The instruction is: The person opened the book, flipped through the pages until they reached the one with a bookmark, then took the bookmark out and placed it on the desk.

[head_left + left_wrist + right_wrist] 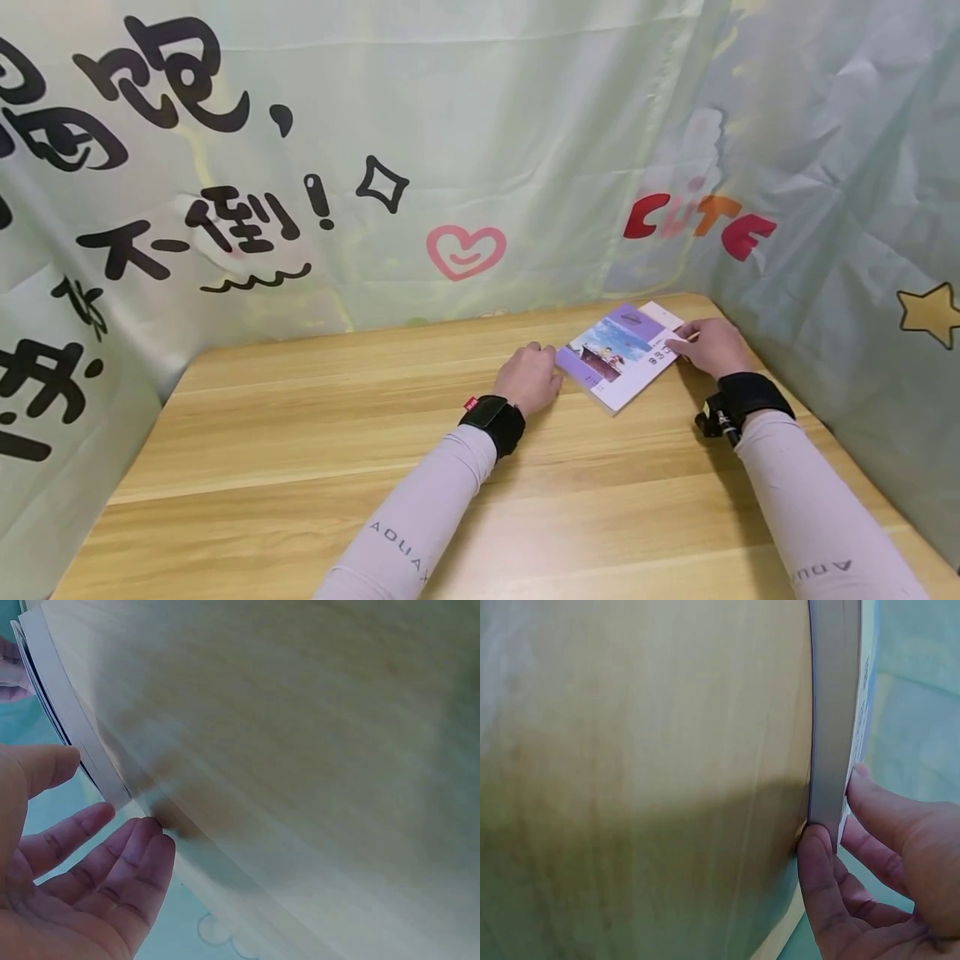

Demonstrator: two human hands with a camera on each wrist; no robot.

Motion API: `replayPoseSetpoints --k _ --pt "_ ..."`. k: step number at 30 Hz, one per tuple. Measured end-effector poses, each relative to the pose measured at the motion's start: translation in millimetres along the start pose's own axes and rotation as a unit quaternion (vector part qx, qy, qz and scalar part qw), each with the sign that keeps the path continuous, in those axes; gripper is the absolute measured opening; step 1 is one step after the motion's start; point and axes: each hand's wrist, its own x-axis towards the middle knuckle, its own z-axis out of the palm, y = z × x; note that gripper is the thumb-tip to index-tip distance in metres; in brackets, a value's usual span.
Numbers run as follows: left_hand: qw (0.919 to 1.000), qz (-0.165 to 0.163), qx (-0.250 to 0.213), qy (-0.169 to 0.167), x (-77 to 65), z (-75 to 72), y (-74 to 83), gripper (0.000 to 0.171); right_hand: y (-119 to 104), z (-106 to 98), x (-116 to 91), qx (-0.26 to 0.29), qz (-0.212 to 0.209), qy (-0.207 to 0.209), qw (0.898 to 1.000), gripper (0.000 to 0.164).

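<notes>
purple-and-white book (617, 360), likely light, bendy, best edge-gripped: our right hand (715, 347) pinches it at three o'clock, our left hand (528, 379) loose-fingered at nine.

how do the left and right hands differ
The right hand pinches the illustrated book; the left hand curves loosely at its edge. The left hand is at the book's left corner, the right hand at its right. The left hand's wristband shows a red tag; the right hand's wristband carries a black device. Both wristbands are black.
</notes>
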Motion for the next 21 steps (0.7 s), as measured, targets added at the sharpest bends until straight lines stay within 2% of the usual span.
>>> replayPoseSetpoints --k 7,18,21 --pt "0.9996 -0.017 -0.013 0.017 0.8 4.7 -3.1 0.037 -3.7 6.1 3.7 -0.005 -0.012 -0.011 1.000 0.033" --pt "0.9993 0.001 -0.030 0.023 0.4 8.7 -6.3 0.027 -10.1 9.7 1.6 0.012 -0.004 -0.025 1.000 0.029" --pt "0.9993 0.003 -0.031 0.022 -1.3 6.4 -6.4 0.018 -12.1 9.8 -0.8 0.016 -0.003 -0.028 0.999 0.029"
